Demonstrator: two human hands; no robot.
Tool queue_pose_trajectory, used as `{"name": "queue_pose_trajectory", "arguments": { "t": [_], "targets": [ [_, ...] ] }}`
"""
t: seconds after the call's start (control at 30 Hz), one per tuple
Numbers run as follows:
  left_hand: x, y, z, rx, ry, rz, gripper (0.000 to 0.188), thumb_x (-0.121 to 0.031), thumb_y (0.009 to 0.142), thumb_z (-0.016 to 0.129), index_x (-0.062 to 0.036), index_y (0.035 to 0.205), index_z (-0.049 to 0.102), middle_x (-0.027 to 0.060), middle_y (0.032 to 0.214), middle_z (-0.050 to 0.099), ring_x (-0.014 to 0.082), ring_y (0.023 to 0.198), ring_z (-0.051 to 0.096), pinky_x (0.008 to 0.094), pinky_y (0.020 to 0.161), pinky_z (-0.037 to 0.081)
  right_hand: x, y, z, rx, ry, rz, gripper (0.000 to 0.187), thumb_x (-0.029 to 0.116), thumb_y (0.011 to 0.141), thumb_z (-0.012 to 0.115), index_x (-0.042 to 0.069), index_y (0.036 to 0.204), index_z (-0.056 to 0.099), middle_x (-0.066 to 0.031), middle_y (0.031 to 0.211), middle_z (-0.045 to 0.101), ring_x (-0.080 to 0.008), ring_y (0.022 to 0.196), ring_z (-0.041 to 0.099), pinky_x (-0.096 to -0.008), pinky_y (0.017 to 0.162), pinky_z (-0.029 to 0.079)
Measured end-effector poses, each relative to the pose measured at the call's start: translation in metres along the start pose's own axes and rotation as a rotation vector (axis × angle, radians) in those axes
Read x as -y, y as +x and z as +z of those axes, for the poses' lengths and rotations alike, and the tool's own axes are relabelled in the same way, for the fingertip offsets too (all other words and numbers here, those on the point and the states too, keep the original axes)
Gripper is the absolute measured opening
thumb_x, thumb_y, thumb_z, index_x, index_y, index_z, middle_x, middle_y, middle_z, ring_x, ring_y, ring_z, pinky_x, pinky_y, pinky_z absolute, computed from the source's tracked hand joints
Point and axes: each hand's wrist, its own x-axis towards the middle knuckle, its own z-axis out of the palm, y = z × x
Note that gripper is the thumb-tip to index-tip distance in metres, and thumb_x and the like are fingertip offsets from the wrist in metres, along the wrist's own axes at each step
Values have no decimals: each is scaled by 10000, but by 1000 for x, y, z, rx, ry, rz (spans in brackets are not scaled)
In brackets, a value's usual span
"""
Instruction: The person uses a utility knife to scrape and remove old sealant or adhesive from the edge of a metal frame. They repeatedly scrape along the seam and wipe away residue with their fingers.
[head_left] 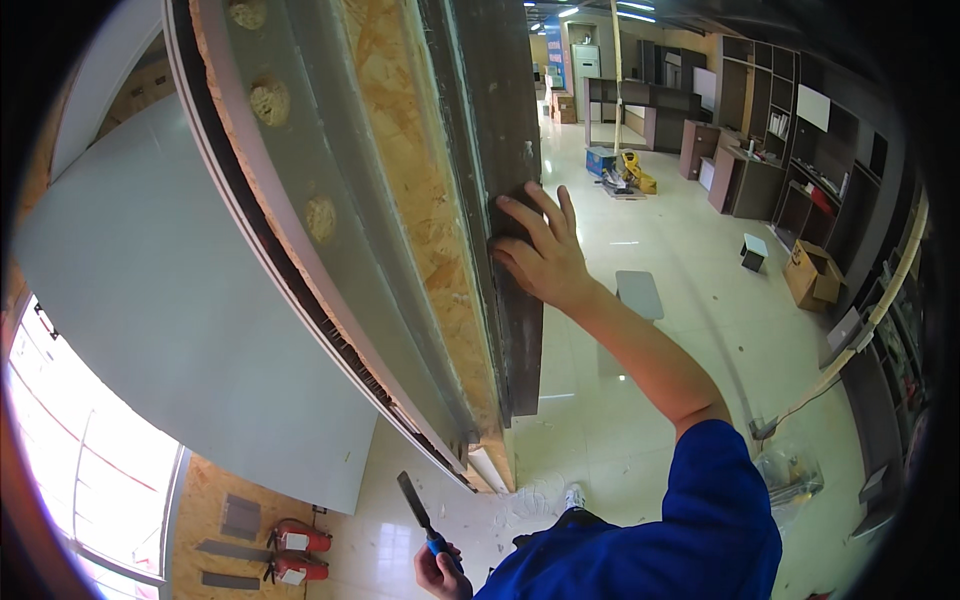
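My left hand [440, 574], low in the view, is closed around the blue-and-black handle of a flat-bladed scraper [414, 502]. Its narrow metal blade points up and away from me, apart from the wall end. My right hand [545, 255] is raised with fingers spread, the fingertips resting on a dark brown panel [520, 350]. That panel stands upright along the wall end, beside a strip of exposed chipboard [410, 170]. Left of the chipboard runs a grey metal channel [345, 250] with several lumps of dried foam [269, 102] on it.
A large pale panel [200, 300] stands to the left, with two red fire extinguishers [302, 538] below. On the right floor are a cardboard box [812, 275], a small stool [754, 252] and a plastic bag [790, 470]. Yellow power tools [632, 175] and dark cabinets [755, 185] stand farther off.
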Motion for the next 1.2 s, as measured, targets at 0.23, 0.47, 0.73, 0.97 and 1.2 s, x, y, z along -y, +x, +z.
{"name": "queue_pose_trajectory", "arguments": {
  "t": [0.23,0.47,0.73,0.97,1.2],
  "targets": [
    [-8,-2,6,0,-12,50,321,-306,965,548,-9,1085,529,51,800,588,111,660,537,231,579,442,6,-3,-14,92,78,-1,205,172,673,772,120,828,647,-59,1374,470,-336,1366,330,-589,1103,248],
    [3,-3,1,13,-18,-55,248,-249,984,523,-37,1111,533,24,822,588,83,679,513,205,597,426,7,3,-8,78,-27,-60,62,127,701,693,117,737,644,-55,1224,541,-295,1306,396,-576,1093,277],
    [1,0,3,100,-1,-74,215,-225,988,514,-44,1101,536,19,827,588,76,680,502,202,599,419,-12,45,-22,-29,-49,-91,170,95,719,698,89,832,570,-80,1132,561,-283,1204,479,-514,1059,338],
    [-27,11,39,134,13,150,360,-351,966,534,-4,1063,525,67,761,583,122,616,540,239,536,437,-48,70,-65,-267,232,31,158,68,767,706,34,808,557,-94,806,606,-276,749,581,-358,666,460],
    [-43,33,85,377,-59,156,285,-175,931,581,22,1118,494,87,843,597,133,670,575,260,596,484,-56,-133,-70,707,313,734,338,201,896,607,4,1161,538,-141,997,636,-235,846,582,-327,753,477]
  ]
}}
